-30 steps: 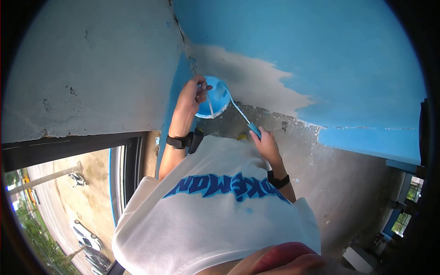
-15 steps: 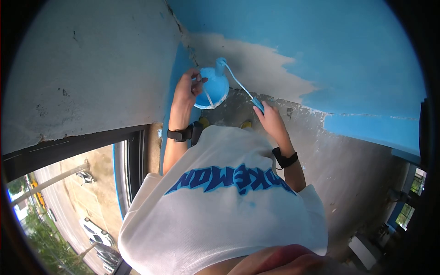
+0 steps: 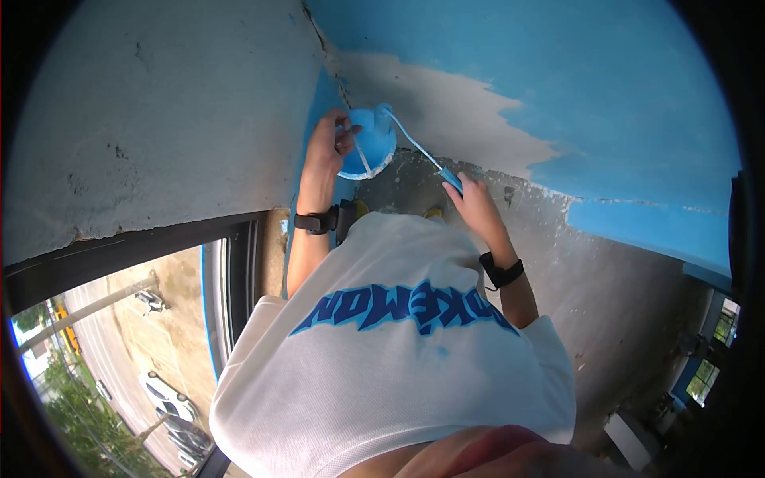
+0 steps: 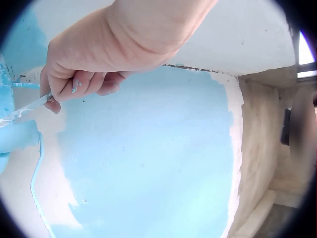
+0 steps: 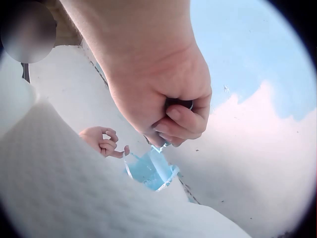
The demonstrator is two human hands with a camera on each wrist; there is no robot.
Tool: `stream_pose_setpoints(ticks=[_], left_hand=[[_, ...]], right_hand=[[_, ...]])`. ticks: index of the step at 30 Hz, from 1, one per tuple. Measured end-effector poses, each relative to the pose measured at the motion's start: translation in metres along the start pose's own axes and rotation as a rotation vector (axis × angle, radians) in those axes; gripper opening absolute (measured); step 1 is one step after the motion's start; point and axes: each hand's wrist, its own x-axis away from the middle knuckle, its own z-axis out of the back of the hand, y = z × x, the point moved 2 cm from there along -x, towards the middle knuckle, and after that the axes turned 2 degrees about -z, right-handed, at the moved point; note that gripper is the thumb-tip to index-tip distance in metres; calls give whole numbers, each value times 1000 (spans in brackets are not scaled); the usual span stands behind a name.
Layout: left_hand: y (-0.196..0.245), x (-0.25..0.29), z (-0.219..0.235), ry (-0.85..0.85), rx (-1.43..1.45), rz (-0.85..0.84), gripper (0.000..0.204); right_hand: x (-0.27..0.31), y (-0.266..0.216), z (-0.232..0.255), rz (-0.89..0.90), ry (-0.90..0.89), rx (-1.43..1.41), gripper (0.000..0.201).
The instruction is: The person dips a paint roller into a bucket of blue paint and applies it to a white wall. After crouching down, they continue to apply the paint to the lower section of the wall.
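Note:
A bucket [image 3: 381,166] with blue paint over its inside hangs from its handle [image 3: 362,153], which my left hand [image 3: 325,147] grips between curled fingers. Spots of blue paint mark those fingers in the left wrist view. My right hand [image 3: 478,209] holds a paint roller by its blue grip [image 3: 449,180]. From there a thin, paint-coated rod [image 3: 414,143] runs to the roller sleeve [image 3: 383,119], which overlaps the bucket's far right rim. In the right wrist view, fingers wrap the roller grip's dark end [image 5: 179,103], and the sleeve [image 5: 159,162] leans within the bucket.
Ahead, the wall [image 3: 606,103] is partly blue, with a bare whitish patch [image 3: 430,95] near the corner. A grey wall [image 3: 175,127] stands at left above a dark-framed window [image 3: 231,271]. Below lies a paint-spattered floor [image 3: 558,303]; a yellow shoe tip [image 3: 433,213] shows there.
The roller sleeve has come up from inside the bucket to its far rim, then dipped slightly. The right hand shifted upward with it. The left hand keeps its hold on the handle.

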Motion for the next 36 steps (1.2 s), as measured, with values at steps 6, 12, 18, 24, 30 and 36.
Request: stream_pose_setpoints(ticks=[6, 12, 18, 24, 30, 36], left_hand=[[-5, -1, -2, 65, 6, -5, 17], [-16, -6, 8, 123, 11, -12, 17], [-21, -9, 13, 95, -16, 88, 20], [-24, -12, 6, 111, -56, 95, 19], [-24, -15, 3, 127, -106, 127, 19], [-20, -13, 2, 44, -79, 165, 18]], right_hand=[[-61, -18, 12, 98, 134, 324, 33], [-136, -13, -4, 127, 154, 454, 33], [-97, 38, 9, -124, 209, 531, 31], [-37, 88, 33, -369, 283, 439, 31], [9, 137, 49, -532, 413, 468, 30], [23, 173, 56, -494, 451, 401, 31]])
